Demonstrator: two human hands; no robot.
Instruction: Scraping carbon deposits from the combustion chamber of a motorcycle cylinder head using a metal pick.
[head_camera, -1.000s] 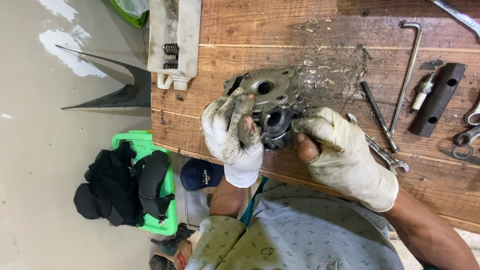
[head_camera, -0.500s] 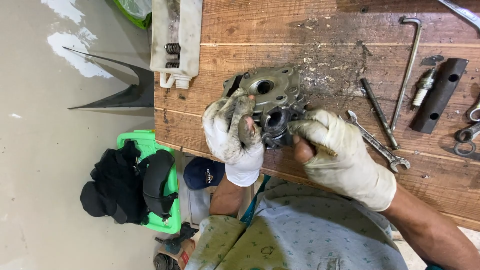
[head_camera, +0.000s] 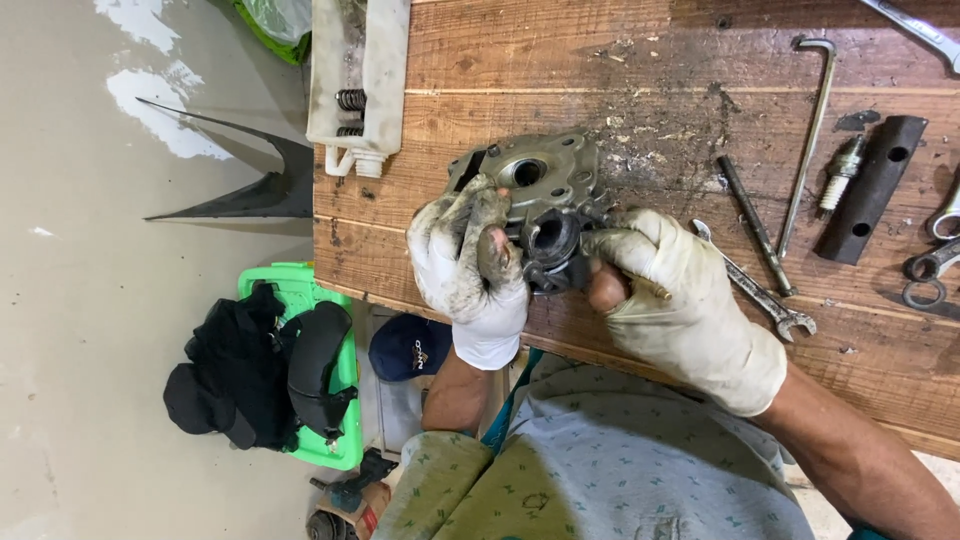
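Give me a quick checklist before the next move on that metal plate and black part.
1. Left hand gripping the grey metal plate: ok.
2. Right hand on the black round part: ok.
3. Plate supported on the wooden bench: ok.
4. Open-end wrench close to the right hand: ok.
5. Black part seated in the plate: cannot tell, fingers hide the joint.

A worn wooden plank workbench (head_camera: 640, 60) stands on a pale, paint-splotched concrete floor (head_camera: 90, 300).

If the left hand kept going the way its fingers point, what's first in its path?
The left hand already touches the grey metal plate; beyond that lies bare wooden bench, though depth is unclear.
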